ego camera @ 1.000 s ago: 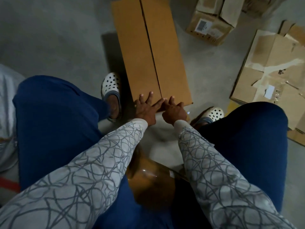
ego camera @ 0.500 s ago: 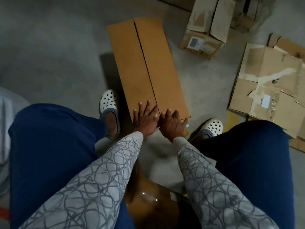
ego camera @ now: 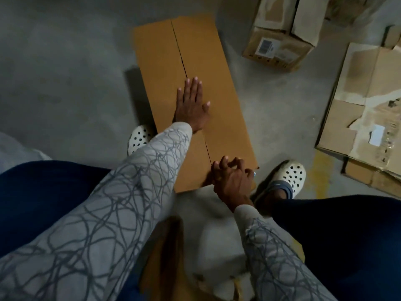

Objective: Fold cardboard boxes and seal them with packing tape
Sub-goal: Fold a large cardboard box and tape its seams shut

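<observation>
Box (ego camera: 219, 101) lies on the floor (ego camera: 65, 72). Left hand (ego camera: 191, 105) rests flat on its seam, fingers (ego camera: 193, 85) straight and together, likely holding the flaps shut; right hand (ego camera: 232, 181) curls its fingers at the near edge, whether gripping anything I cannot tell

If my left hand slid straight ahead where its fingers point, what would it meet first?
Probably nothing: the left hand lies flat on the box, and ahead shows only bare cardboard up to its far edge, then floor.
</observation>
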